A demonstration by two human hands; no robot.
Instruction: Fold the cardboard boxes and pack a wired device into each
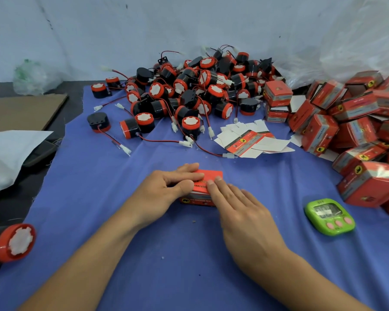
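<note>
A small red cardboard box [208, 176] stands on the blue cloth [144, 254] in the middle. My left hand [166, 189] holds its left side, fingers laid over the top and thumb against the front. My right hand [238, 207] presses its straight fingers on the box's top flap from the right. A heap of black-and-red round wired devices [189, 90] lies behind. A few flat unfolded box blanks [249, 140] lie to the right of the heap. The box's contents are hidden.
Many folded red boxes [355, 131] are piled at the right. A green timer [329, 218] sits at right front. One loose device [14, 242] lies at the left edge. A white bag [11, 151] and brown cardboard [20, 111] lie to the left.
</note>
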